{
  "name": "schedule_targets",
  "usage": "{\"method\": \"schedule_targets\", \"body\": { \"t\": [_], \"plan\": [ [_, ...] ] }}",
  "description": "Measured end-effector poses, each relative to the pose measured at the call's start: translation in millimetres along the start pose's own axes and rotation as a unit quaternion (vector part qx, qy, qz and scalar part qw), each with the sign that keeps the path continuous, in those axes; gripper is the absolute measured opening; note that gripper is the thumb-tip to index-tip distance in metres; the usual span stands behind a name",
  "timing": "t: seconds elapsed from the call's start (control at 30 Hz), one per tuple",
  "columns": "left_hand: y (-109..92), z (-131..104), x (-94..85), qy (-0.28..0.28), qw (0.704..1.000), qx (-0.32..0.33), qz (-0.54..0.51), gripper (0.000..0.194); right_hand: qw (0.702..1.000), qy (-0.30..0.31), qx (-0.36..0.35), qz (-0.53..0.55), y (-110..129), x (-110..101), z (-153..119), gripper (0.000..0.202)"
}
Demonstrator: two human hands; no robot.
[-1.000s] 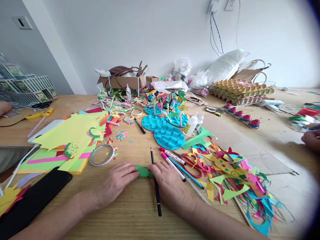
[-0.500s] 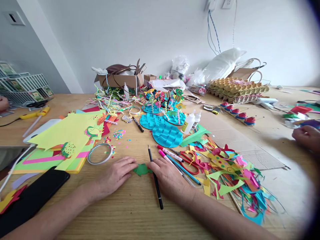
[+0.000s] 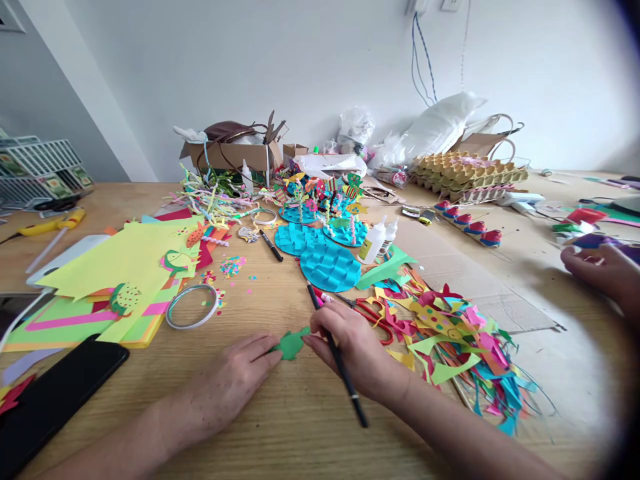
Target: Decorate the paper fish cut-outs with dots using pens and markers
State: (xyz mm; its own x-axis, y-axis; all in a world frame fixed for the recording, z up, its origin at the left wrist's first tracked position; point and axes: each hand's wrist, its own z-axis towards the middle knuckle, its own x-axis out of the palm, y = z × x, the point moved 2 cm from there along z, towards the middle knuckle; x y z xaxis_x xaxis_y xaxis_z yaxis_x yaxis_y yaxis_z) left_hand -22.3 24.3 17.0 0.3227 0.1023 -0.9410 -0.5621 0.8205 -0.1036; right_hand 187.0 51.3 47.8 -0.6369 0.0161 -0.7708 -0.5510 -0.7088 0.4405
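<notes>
Cut-out [image 3: 291, 345], green paper, irregular outline, apparently flat on wooden table [image 3: 270, 433]; pencil [image 3: 343, 369], black, slanted, to its right.

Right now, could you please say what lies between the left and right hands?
The head view shows a green paper cutout between the left hand and right hand.

1. You have a phone [image 3: 70, 393] at your near left.
2. Beyond it, you see a glue gun [image 3: 50, 227] near a rack [image 3: 47, 160].
3. Egg trays [image 3: 467, 172] lie stacked off to your right.
</notes>
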Motion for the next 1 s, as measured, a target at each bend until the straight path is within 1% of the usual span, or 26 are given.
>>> {"method": "schedule_targets", "body": {
  "t": [0.03, 0.1, 0.17, 0.2, 0.3, 0.37, 0.4, 0.47, 0.57, 0.67, 0.73, 0.77, 0.8, 0.87, 0.93, 1.0],
  "plan": [
    [-1, 2, -0.3, 0.000, 1.000, -0.001, 0.002, 0.036, 0.998, -0.034, 0.015, 0.051, 3, -6, 0, 0.018],
    [-3, 5, -0.1, -0.003, 1.000, -0.006, 0.006, 0.035, 0.984, -0.045, 0.087, 0.150, 8, -11, -2, 0.019],
    [-6, 5, 1.0, -0.008, 1.000, -0.010, 0.012, 0.035, 0.959, -0.018, 0.156, 0.238, 10, -10, -3, 0.016],
    [-7, 5, 1.7, -0.010, 1.000, -0.010, 0.015, 0.036, 0.945, 0.003, 0.176, 0.275, 10, -8, -4, 0.017],
    [-11, 3, 3.3, -0.012, 1.000, -0.004, 0.020, 0.037, 0.909, 0.062, 0.208, 0.356, 8, 4, -4, 0.014],
    [-13, 1, 3.6, -0.015, 1.000, -0.003, 0.018, 0.035, 0.894, 0.075, 0.229, 0.378, 4, 12, -4, 0.011],
    [-14, 0, 3.7, -0.017, 1.000, -0.004, 0.016, 0.035, 0.892, 0.074, 0.235, 0.379, 2, 16, -4, 0.009],
    [-15, -1, 4.0, -0.015, 1.000, -0.007, 0.017, 0.034, 0.902, 0.072, 0.229, 0.360, -1, 22, -4, 0.005],
    [-16, -2, 5.1, -0.010, 0.999, -0.007, 0.033, 0.033, 0.939, 0.057, 0.191, 0.281, -4, 26, -5, 0.007],
    [-14, -5, 7.0, -0.016, 0.999, -0.002, 0.040, 0.034, 0.979, 0.042, 0.104, 0.173, -5, 27, -5, 0.015],
    [-13, -7, 9.0, -0.020, 0.999, 0.001, 0.040, 0.034, 0.990, 0.036, 0.048, 0.128, -2, 26, -5, 0.016],
    [-12, -8, 10.1, -0.020, 0.999, 0.002, 0.041, 0.035, 0.992, 0.034, 0.033, 0.120, 0, 25, -5, 0.016],
    [-12, -9, 10.9, -0.020, 0.999, 0.004, 0.042, 0.036, 0.992, 0.031, 0.031, 0.120, 2, 23, -5, 0.016],
    [-12, -10, 11.6, -0.021, 0.999, 0.007, 0.041, 0.037, 0.989, 0.021, 0.055, 0.138, 5, 20, -5, 0.016],
    [-13, -9, 10.3, -0.026, 0.999, 0.006, 0.040, 0.037, 0.979, 0.026, 0.105, 0.175, 5, 18, -5, 0.016],
    [-15, -7, 7.4, -0.032, 0.998, 0.003, 0.046, 0.036, 0.962, 0.046, 0.160, 0.216, 3, 18, -7, 0.015]
  ]
}}
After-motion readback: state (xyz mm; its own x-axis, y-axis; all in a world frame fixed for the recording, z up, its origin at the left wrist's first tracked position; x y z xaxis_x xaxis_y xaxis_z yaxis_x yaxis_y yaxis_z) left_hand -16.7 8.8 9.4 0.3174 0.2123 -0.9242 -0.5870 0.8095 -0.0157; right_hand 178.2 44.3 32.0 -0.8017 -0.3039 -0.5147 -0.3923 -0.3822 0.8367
